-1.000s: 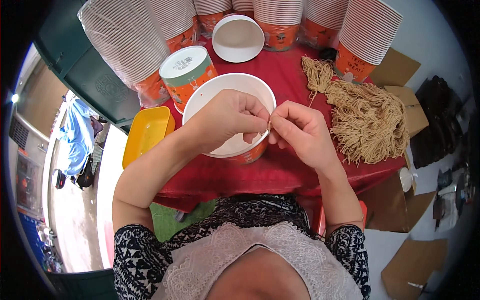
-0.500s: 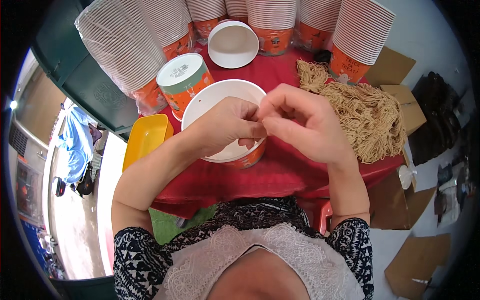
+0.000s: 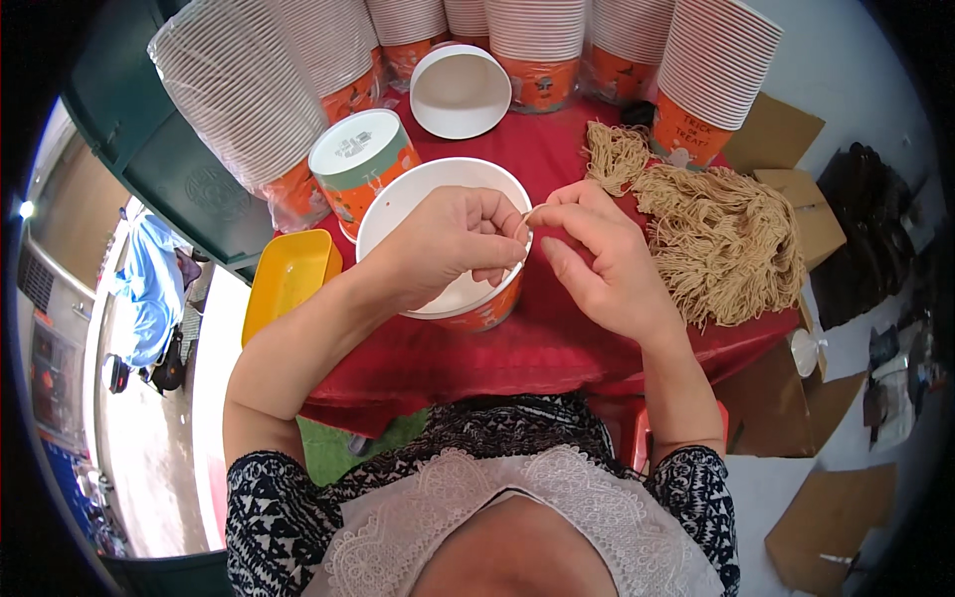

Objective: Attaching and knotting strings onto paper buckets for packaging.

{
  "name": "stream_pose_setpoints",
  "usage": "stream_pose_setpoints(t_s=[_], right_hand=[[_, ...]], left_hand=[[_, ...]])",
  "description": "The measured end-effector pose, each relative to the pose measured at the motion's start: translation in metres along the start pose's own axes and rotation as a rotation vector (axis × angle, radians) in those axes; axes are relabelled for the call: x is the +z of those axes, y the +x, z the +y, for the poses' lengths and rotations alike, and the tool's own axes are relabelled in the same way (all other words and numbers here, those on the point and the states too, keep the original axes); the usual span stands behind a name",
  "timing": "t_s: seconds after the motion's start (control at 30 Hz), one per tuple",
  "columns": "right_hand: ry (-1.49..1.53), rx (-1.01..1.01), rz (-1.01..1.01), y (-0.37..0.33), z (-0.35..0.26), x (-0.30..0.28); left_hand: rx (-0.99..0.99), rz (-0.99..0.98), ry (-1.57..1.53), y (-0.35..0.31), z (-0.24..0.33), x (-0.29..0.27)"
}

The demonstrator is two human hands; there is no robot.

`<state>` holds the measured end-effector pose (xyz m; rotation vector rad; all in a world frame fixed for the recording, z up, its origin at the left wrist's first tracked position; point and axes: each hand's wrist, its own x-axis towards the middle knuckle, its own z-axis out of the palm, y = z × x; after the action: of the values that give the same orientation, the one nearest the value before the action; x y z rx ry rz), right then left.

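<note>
A white-lined paper bucket with an orange outside stands upright in front of me, a small hole in its left wall. My left hand reaches over its right rim, thumb and fingers pinched on a thin tan cord. Just right of the rim, the fingertips of my right hand hold the same cord, with the thumb apart from the index finger. Where the cord runs behind my fingers is hidden. A loose heap of tan cords lies to the right.
Tall stacks of nested buckets line the back. One bucket stands upside down at the left, and a bucket on its side shows its white inside. A yellow tray sits on the red tablecloth. Cardboard boxes are at right.
My right hand has turned and dropped slightly, its thumb coming away from the index finger. A short bend of cord now shows between my hands. My left hand stays at the rim.
</note>
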<state>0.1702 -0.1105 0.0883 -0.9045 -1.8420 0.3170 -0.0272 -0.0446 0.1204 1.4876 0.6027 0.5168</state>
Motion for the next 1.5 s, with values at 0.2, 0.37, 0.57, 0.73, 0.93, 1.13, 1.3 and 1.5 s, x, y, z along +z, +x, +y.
stream_pose_setpoints(t_s=[0.2,0.37,0.57,0.73,0.93,1.13,1.3,1.5], right_hand=[[0.008,0.019,0.029,-0.002,0.001,0.009],[0.031,0.062,0.088,-0.003,0.003,0.013],[0.034,0.045,0.111,-0.001,0.004,0.023],[0.148,0.087,0.124,0.015,0.001,0.039],[0.275,0.092,0.322,0.027,0.017,0.057],[0.364,0.357,0.107,-0.001,0.037,0.047],[0.319,0.52,-0.09,0.002,0.046,0.022],[0.139,0.541,-0.185,0.026,0.022,0.005]], left_hand=[[-0.003,-0.023,-0.013,-0.001,0.0,0.0],[-0.01,-0.018,-0.002,-0.001,0.004,0.004],[-0.043,-0.03,0.049,-0.003,0.008,-0.004],[0.032,0.001,0.351,-0.007,0.029,-0.019],[0.327,0.105,0.986,-0.011,0.044,-0.011],[0.641,0.062,1.132,-0.006,0.007,0.016],[0.618,0.039,1.086,-0.014,0.005,0.036],[0.642,-0.023,1.077,-0.011,0.002,0.033]])
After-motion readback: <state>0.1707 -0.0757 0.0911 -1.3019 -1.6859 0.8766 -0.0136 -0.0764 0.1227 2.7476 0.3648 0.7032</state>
